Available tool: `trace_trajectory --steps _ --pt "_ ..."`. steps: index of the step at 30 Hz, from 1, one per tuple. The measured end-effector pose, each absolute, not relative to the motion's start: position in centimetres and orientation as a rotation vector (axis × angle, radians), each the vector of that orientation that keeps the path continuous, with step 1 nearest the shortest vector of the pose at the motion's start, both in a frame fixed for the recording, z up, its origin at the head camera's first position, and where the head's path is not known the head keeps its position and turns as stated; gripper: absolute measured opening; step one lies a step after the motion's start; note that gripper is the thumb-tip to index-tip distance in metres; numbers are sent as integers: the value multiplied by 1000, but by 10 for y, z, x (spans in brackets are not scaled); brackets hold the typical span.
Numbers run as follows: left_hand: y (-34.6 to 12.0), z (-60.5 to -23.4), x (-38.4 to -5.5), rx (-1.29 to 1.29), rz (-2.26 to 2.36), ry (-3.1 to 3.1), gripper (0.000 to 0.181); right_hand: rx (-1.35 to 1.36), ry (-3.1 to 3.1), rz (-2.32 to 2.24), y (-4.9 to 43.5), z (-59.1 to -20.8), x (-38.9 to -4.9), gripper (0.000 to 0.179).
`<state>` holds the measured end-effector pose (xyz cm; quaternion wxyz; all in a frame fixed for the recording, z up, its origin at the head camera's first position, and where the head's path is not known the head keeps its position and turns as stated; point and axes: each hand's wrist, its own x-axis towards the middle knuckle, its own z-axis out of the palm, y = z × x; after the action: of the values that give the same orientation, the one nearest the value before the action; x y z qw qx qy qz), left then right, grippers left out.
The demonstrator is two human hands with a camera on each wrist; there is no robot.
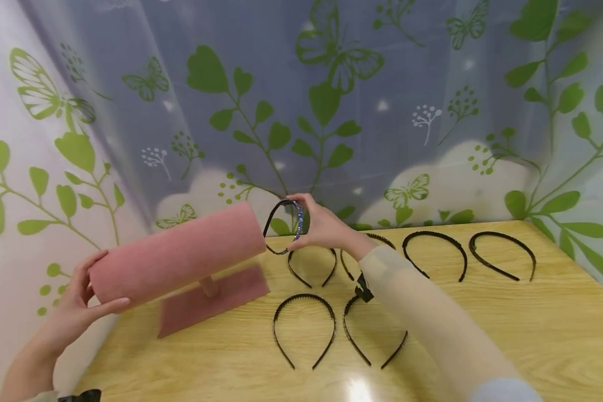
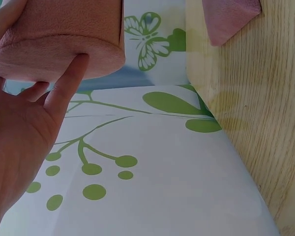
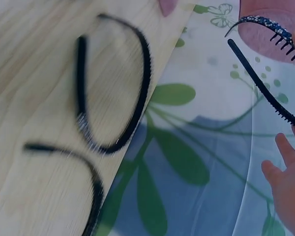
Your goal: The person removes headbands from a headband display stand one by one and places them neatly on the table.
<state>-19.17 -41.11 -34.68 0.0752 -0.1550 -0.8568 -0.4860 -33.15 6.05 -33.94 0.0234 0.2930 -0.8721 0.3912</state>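
A pink plush headband stand, with a padded roll (image 1: 181, 251) on a flat base (image 1: 216, 301), is at the left of the table. My left hand (image 1: 70, 312) grips the roll's left end, thumb in front and fingers at the back; in the left wrist view the thumb presses its round end face (image 2: 34, 59). Beside the roll's right end, my right hand (image 1: 324, 223) pinches a black toothed headband (image 3: 260, 81) covered with blue and silver glitter. Its open tips point toward the roll in the right wrist view.
On the wooden table (image 1: 532, 335) lie several more black headbands, including a front one (image 1: 304, 296), its neighbour (image 1: 352, 335) and a far-right one (image 1: 507, 237). My right forearm covers parts of some. A leaf-and-butterfly patterned curtain (image 1: 281, 84) hangs behind.
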Motion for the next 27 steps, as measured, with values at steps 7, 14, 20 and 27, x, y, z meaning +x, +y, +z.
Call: trace_trajectory --steps 7,14,20,27 --pt "-411 -348 -192 -472 -1458 -2548 94 821 -2648 1221 113 -339 -303 108" --pt "-413 -351 -191 -508 -1523 -2497 94 800 -2459 1193 165 -353 -256 109" --pt "-415 -352 -190 -495 -1561 -2498 93 837 -2354 1063 206 -361 -217 109" --pt "-411 -348 -193 -463 -1465 -2555 94 822 -2301 974 253 -359 -188 112"
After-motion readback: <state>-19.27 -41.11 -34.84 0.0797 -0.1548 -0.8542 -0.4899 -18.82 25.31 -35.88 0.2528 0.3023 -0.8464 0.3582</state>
